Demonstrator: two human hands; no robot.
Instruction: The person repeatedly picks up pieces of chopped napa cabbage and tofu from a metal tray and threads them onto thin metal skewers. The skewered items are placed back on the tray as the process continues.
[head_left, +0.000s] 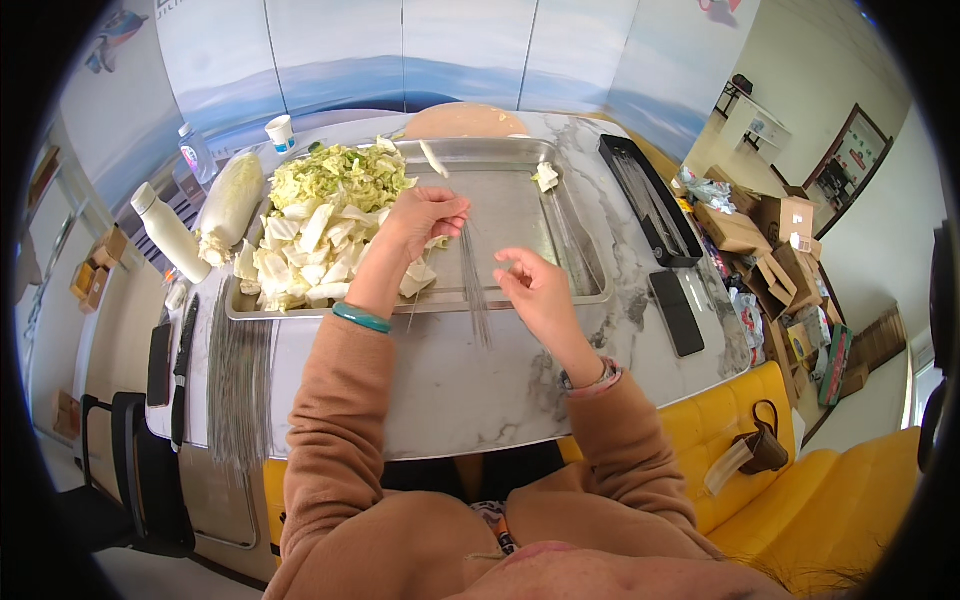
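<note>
My left hand (429, 219) pinches the upper end of a bundle of thin grey strands (474, 289), which hangs over the near edge of a metal tray (491, 195). To the right of the bundle is my right hand (531, 281), its fingers curled and apart, holding nothing visible. Pale cut cabbage pieces (300, 251) and shredded green cabbage leaves (337, 176) are heaped in the tray's left half. One small cabbage piece (546, 178) lies near its far right corner. A larger bunch of similar strands (240, 375) hangs over the table's near left edge.
A whole napa cabbage (232, 199), a white bottle (169, 232) and a paper cup (280, 135) stand or lie left of the tray. A black-handled knife (184, 375) lies at the left edge. On the right are a black box (649, 199) holding strands and a dark phone (676, 313).
</note>
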